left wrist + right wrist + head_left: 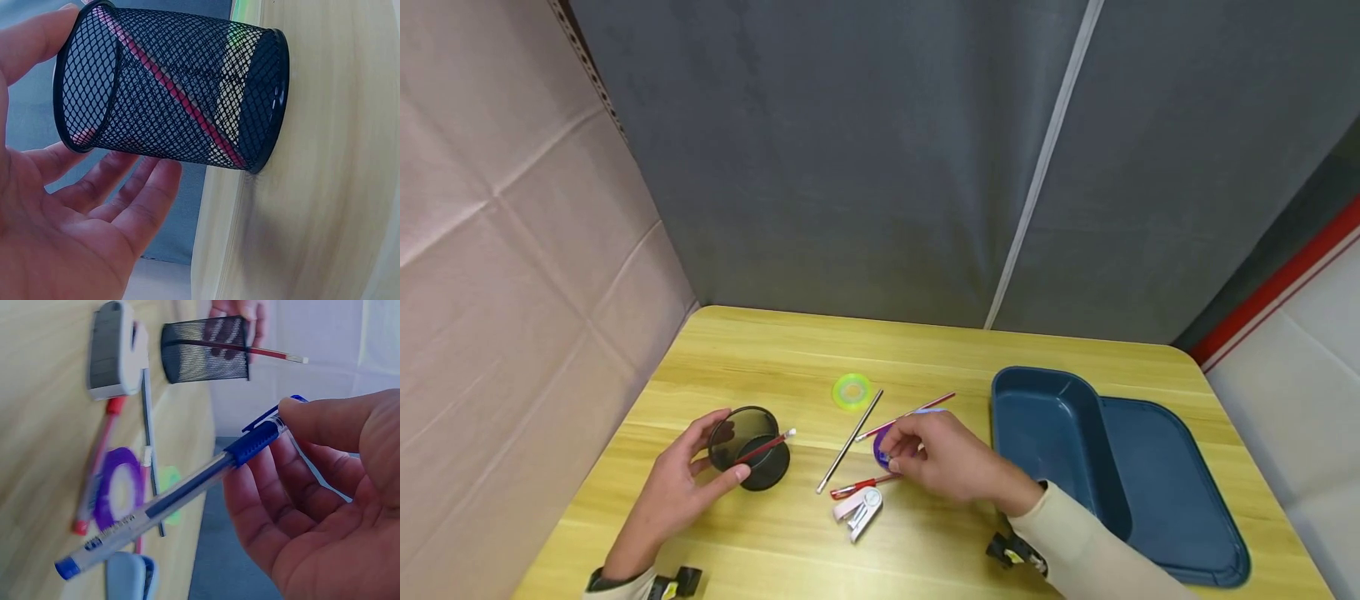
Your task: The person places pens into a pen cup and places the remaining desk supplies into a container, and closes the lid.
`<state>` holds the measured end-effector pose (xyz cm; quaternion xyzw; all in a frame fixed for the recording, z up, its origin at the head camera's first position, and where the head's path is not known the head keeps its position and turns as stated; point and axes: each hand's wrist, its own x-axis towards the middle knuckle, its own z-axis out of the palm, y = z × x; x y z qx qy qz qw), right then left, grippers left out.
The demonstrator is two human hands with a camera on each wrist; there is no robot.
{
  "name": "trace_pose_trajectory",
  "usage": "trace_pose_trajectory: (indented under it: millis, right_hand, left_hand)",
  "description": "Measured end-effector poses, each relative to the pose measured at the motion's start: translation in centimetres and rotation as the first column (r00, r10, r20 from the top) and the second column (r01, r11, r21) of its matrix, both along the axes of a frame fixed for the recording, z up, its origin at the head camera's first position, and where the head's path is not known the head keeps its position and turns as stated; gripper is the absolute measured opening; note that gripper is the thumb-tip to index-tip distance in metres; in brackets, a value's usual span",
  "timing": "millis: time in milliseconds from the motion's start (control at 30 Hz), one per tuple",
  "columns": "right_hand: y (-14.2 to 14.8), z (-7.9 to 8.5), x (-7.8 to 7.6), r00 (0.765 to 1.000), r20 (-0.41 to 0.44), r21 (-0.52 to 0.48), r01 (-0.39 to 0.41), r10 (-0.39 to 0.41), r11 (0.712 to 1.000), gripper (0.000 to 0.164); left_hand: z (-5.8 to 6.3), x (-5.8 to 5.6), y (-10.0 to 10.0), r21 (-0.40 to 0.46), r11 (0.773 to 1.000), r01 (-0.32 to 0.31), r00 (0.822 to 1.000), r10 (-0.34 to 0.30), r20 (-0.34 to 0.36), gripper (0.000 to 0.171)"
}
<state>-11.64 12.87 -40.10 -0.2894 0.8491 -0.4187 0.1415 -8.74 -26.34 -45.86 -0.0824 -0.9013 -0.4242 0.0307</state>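
Observation:
A black mesh pen cup (767,475) stands on the table at the left, a red pencil (172,87) leaning inside with its white eraser above the rim. My left hand (673,483) holds the cup, thumb and fingers about its upper part. Right of centre, my right hand (947,458) pinches a clear pen with blue cap and grip (194,484) near one end, holding it up off the table. Below that hand lie a purple tape roll (119,487) and a red pen (853,488). The pen is mostly hidden by the fingers in the head view.
A small white and pink stapler (865,510) lies nearest me. Beyond are a dark pencil (850,442), a red pencil (936,402), a yellow-green tape roll (852,391) and a light blue object (125,575). At right, a deep blue bin (1116,475) sits against a flat blue tray (1180,492).

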Motion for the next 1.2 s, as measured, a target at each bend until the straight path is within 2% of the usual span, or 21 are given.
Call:
trace_pose_trajectory:
  millis: [200, 367, 700, 833, 1067, 1200]
  right_hand:
    - [-0.9, 1.5, -0.2, 0.996, 0.047, -0.024, 0.076, -0.075, 0.997, 0.011]
    - [-1.8, 2.5, -0.5, 0.993, 0.088, -0.125, 0.092, -0.081, 0.988, 0.01]
    - [-3.4, 4.3, -1.2, 0.987, 0.08, -0.268, 0.154, -0.137, 0.951, 0.02]
    - [-3.7, 4.7, -1.5, 0.985, 0.063, -0.318, 0.173, -0.161, 0.932, 0.02]
    - [-4.7, 5.8, -1.8, 0.975, 0.09, -0.372, 0.224, -0.205, 0.901, 0.021]
    - [-5.4, 6.5, -2.2, 0.976, 0.088, -0.415, 0.219, -0.2, 0.883, 0.018]
  left_hand:
    - [0.0, 0.0, 0.1, 0.005, 1.0, -0.002, 1.0, 0.002, 0.006, 0.079]
    - [0.1, 0.0, 0.0, 0.009, 1.0, -0.003, 1.0, 0.003, 0.005, 0.079]
    - [-0.1, -0.1, 0.0, 0.011, 1.0, 0.002, 1.0, -0.002, -0.005, 0.079]
    - [-0.2, -0.2, 0.1, 0.009, 1.0, -0.002, 1.0, 0.002, -0.008, 0.078]
    - [-0.2, -0.1, -0.1, -0.003, 1.0, -0.006, 1.0, 0.006, -0.011, 0.078]
    - [-0.1, -0.1, -0.2, 0.008, 1.0, 0.001, 1.0, -0.001, 0.0, 0.078]
